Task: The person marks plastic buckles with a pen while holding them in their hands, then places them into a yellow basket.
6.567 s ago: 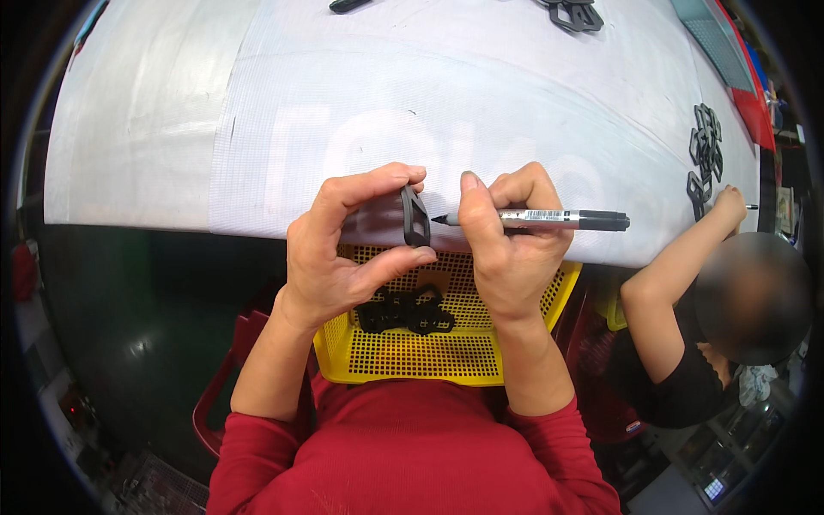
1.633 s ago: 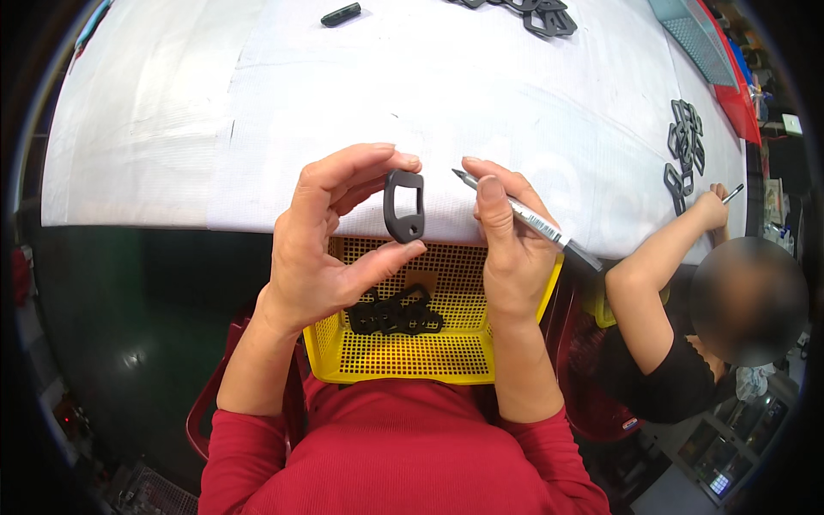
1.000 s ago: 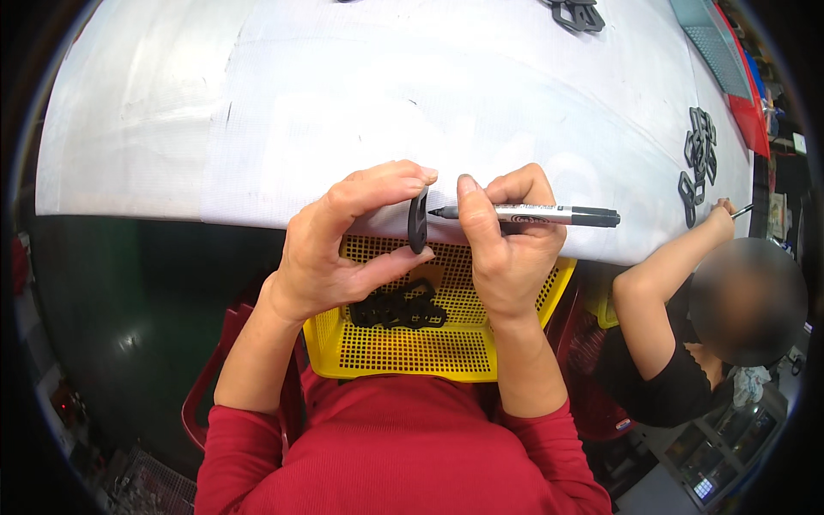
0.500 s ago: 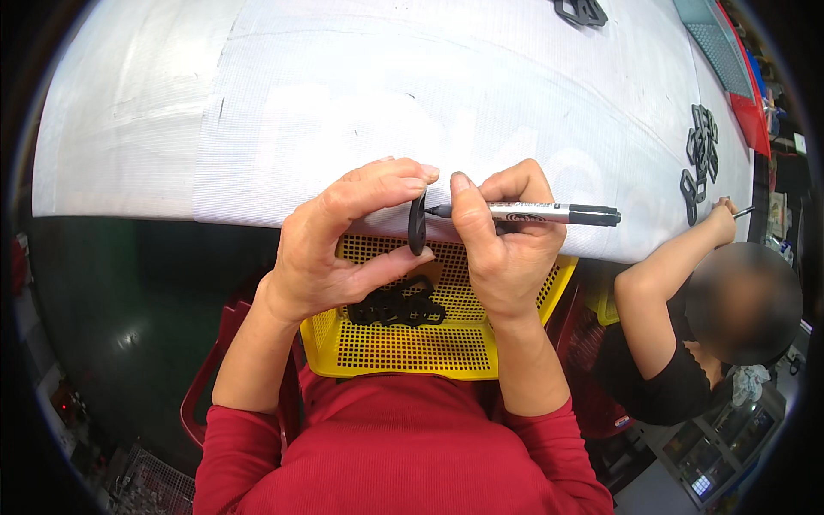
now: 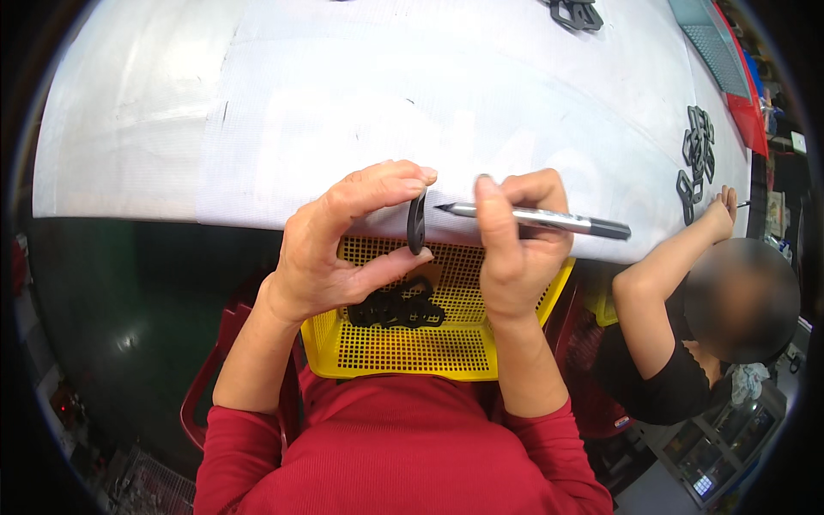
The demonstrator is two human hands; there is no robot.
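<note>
Between the thumb and fingers of my left hand (image 5: 339, 232), a thin black flat part (image 5: 416, 221) is gripped on edge, its kind unclear from this angle. My right hand (image 5: 519, 245) holds a black-and-silver marker pen (image 5: 549, 219) with its dark tip pointing left. A small gap separates the tip from the black part. Below both hands sits a yellow perforated basket (image 5: 412, 359). Several black frame-like parts (image 5: 396, 305) lie in a pile inside it, partly covered by my left hand.
The white-covered table (image 5: 283, 103) spreads ahead. More black frames (image 5: 699, 154) lie at its right side, others (image 5: 575, 13) at the far edge. A co-worker (image 5: 661, 326) sits at the right, one hand on the table. A red-and-teal basket (image 5: 721, 51) stands at the far right.
My right hand has drawn the marker slightly right, away from the black part, and tilted its back end downward. My left hand keeps the part almost still.
</note>
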